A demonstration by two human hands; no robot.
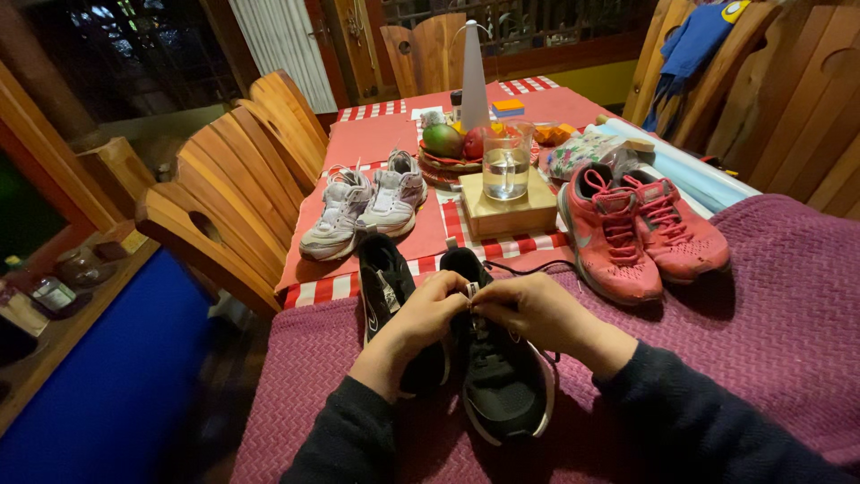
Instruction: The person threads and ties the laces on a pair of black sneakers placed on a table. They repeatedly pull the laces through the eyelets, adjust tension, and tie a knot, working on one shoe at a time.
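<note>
Two black sneakers lie on a purple knitted cloth in front of me. My left hand and my right hand meet over the right black sneaker, both pinching its lace near the tongue. A loose end of the black lace trails off to the right. The left black sneaker lies beside it, partly under my left hand.
A pair of pink sneakers sits to the right, a pair of white sneakers further back left. Behind stand a glass jug of water on a wooden box, a fruit basket and wooden chairs.
</note>
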